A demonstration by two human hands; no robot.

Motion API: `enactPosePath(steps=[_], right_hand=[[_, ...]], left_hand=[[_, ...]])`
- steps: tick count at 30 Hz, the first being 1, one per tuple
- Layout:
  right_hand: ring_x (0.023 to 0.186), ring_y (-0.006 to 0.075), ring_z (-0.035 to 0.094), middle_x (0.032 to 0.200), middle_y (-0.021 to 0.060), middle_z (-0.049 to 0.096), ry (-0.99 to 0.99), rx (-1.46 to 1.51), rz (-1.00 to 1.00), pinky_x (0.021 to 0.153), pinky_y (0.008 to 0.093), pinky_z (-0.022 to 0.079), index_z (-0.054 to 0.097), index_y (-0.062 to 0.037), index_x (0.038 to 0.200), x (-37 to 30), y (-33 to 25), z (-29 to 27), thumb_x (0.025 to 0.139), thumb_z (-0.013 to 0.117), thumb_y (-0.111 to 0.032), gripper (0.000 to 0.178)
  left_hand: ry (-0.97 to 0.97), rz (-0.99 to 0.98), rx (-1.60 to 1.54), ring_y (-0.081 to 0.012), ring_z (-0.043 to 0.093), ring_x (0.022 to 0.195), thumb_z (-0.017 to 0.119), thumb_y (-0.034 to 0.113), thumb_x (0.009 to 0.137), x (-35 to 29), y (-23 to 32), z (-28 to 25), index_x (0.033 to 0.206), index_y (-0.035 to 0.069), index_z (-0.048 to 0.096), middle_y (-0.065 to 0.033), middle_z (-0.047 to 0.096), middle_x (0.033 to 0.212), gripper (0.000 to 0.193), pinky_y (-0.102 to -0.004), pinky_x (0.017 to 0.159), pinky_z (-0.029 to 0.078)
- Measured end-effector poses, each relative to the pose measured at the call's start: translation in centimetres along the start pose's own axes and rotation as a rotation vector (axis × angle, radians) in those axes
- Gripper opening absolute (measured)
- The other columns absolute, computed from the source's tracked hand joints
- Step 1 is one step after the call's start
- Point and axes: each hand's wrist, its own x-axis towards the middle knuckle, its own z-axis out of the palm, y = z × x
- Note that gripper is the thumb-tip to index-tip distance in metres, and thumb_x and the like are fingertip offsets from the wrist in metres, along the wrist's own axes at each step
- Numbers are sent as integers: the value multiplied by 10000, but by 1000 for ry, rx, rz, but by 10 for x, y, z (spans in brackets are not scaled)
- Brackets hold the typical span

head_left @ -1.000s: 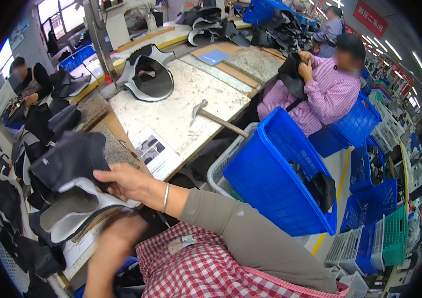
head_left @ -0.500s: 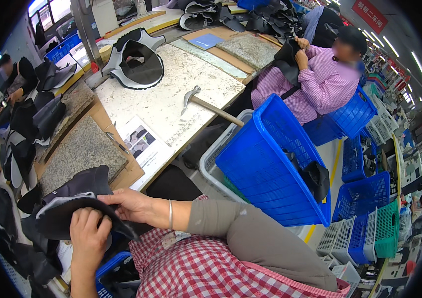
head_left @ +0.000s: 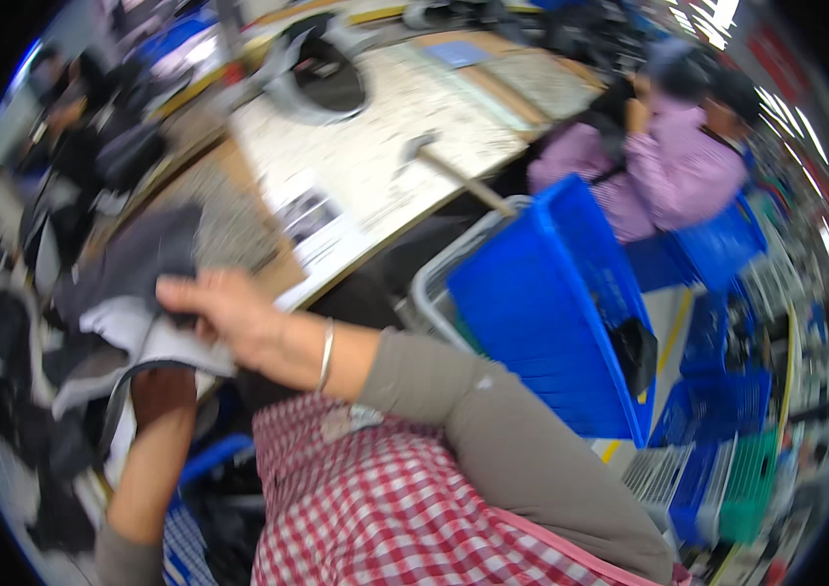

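A black shoe upper with a pale grey-white underside (head_left: 131, 327) is held up at the left, over the near corner of the bench. My right hand (head_left: 224, 313) is closed on its right edge, thumb on top. From below, my left hand (head_left: 163, 396) reaches under the piece and holds it; its fingers are hidden by the material. Motion blurs both the hands and the upper. Behind them lies a speckled stone slab (head_left: 234, 220) on brown board.
A hammer (head_left: 454, 176) lies on the white bench top (head_left: 395, 98), its handle over the edge. Another upper (head_left: 331, 78) stands farther back. Blue crates (head_left: 532, 322) are at the right, near a seated co-worker (head_left: 673, 166). Dark pieces (head_left: 14, 361) fill a basket at the left.
The upper has been turned so more of its pale side shows. My left hand has gone from gripping its near face to underneath. The whole view has shifted.
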Motion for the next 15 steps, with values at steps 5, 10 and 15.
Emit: enactPosePath(steps=[5, 10, 15], right_hand=[[620, 110, 601, 818, 23, 702, 123, -69, -100, 563, 256, 473, 702, -95, 903, 8, -19, 8, 878, 855, -287, 246], [728, 50, 625, 914, -25, 741, 273, -28, -20, 636, 227, 480, 755, -106, 974, 10, -2, -19, 934, 809, -247, 156], [767, 39, 621, 907, -38, 742, 114, -111, -69, 668, 212, 469, 786, -97, 987, 8, 23, -38, 931, 813, -251, 166]], left_hand=[[-291, 17, -503, -215, 527, 1375, 675, 101, 822, -15, 1, -19, 1212, 155, 740, -61, 631, 1367, 398, -384, 1010, 515], [586, -80, -60, -288, 629, 1077, 704, 111, 754, 0, -4, -51, 1123, 145, 738, -71, 679, 1202, 372, -409, 874, 540], [334, -227, -431, -249, 695, 914, 720, -3, 748, 2, -16, -10, 1061, 79, 740, -64, 704, 1016, 324, -318, 738, 571]])
